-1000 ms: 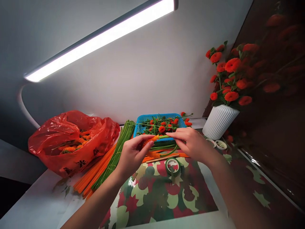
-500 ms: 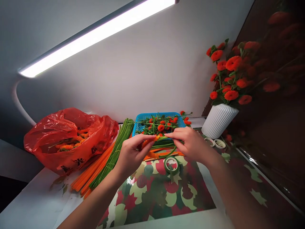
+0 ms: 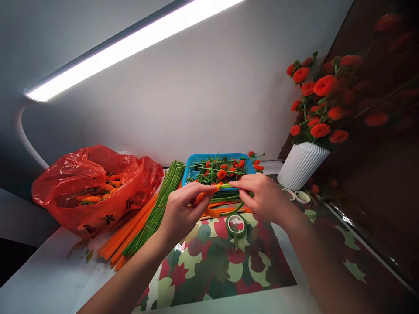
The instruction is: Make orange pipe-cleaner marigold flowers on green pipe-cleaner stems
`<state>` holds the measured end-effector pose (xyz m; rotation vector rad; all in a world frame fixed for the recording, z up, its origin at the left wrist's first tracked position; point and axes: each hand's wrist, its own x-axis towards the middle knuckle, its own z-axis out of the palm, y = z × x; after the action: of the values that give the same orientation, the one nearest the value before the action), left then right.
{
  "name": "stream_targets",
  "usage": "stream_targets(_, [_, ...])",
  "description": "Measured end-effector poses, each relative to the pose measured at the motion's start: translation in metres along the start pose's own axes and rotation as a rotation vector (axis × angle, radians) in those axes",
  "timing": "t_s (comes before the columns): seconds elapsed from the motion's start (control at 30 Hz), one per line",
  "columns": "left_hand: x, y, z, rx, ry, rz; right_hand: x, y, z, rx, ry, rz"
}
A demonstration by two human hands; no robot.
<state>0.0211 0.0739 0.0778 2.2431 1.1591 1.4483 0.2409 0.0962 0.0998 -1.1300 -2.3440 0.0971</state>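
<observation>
Both hands pinching one small piece, held just above the bench (image 3: 49, 270), near centre view.
Left hand (image 3: 186, 204) pinches an orange coiled piece (image 3: 200, 198) between thumb and fingers; right hand (image 3: 262, 197) has its fingertips closed on the green stem (image 3: 225, 186) at that piece's 3 o'clock end (fingers hide part of both). From there: blue basket (image 3: 222, 155) of red flowers at 12, white ribbed vase (image 3: 303, 168) between 2 and 3, green tape roll (image 3: 228, 226) around 5 on the patterned sheet (image 3: 235, 272), green stem bundle (image 3: 157, 209) around 8, red plastic bag (image 3: 65, 174) at 9, lit lamp (image 3: 134, 47) at 11.
</observation>
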Motion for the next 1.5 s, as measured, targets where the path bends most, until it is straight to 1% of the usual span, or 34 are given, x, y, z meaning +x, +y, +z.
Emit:
stream_targets(0.13, [-0.001, 0.000, 0.000, -0.007, -0.018, -0.019, -0.001, -0.002, -0.003, 0.000, 0.007, -0.019])
stream_targets(0.27, [-0.002, -0.001, -0.001, 0.010, -0.031, -0.054, -0.001, -0.008, -0.003, 0.004, 0.016, 0.007])
stream_targets(0.37, [-0.002, -0.002, -0.001, 0.009, -0.035, -0.072, 0.000, -0.008, -0.003, 0.024, 0.009, -0.001])
stream_targets(0.47, [-0.001, -0.002, -0.001, 0.012, -0.015, -0.086, 0.001, -0.003, -0.003, 0.078, 0.023, -0.015])
stream_targets(0.6, [-0.001, -0.003, 0.000, 0.006, 0.029, -0.066, 0.000, 0.005, -0.005, 0.153, 0.074, -0.038])
stream_targets(0.8, [-0.003, -0.003, 0.000, 0.027, 0.057, -0.073, 0.001, 0.004, -0.010, 0.189, 0.087, -0.025])
stream_targets(1.23, [-0.002, -0.001, 0.000, 0.022, 0.024, -0.064, 0.002, 0.004, -0.005, 0.152, 0.097, -0.031])
stream_targets(1.5, [-0.002, 0.001, 0.000, 0.016, 0.009, -0.049, 0.001, -0.001, -0.004, 0.130, 0.091, 0.034])
